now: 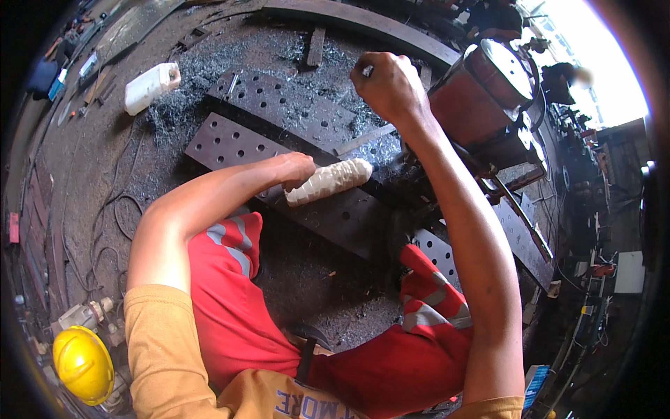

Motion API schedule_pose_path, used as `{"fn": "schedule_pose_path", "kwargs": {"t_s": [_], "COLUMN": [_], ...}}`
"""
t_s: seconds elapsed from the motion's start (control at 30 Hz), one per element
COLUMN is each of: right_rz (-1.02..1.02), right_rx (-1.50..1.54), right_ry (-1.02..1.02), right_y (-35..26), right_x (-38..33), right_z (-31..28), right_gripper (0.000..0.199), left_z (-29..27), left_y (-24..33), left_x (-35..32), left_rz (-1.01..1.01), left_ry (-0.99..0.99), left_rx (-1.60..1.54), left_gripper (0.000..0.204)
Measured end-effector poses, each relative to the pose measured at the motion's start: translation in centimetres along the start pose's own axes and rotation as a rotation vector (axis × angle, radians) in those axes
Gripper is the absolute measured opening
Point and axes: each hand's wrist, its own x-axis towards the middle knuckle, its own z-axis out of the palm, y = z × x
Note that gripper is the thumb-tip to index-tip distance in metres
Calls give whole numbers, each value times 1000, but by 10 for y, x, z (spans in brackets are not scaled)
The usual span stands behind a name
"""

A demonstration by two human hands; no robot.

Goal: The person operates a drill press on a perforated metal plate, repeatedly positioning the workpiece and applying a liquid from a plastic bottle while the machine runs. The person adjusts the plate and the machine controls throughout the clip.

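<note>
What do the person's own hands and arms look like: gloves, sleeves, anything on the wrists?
The left hand and right hand are ungloved; no watch or cable shows on either wrist. The left sleeve is short, mustard-yellow, hemmed above the elbow; the right sleeve, same colour, shows only partly.

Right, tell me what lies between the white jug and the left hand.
In the head view: metal shavings beside the white jug, then a drilled metal plate running toward the left hand.
</note>
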Motion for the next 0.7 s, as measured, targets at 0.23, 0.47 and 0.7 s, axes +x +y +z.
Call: {"fn": "schedule_pose_path", "kwargs": {"t_s": [0.23, 0.47, 0.7], "right_rz": [3, 25, 205], "right_rx": [40, 46, -99], "right_ry": [6, 1, -445], "right_y": [3, 2, 3], "right_x": [-1, -4, -18], "right_z": [5, 2, -40], "right_gripper": [23, 23, 42], "left_z": [-3, -9, -15], "left_y": [6, 12, -2], "left_x": [-2, -18, 0], "left_rz": [12, 73, 61], "left_ry": [-27, 23, 128], "left_rx": [75, 108, 154], "left_gripper": [18, 16, 9]}}
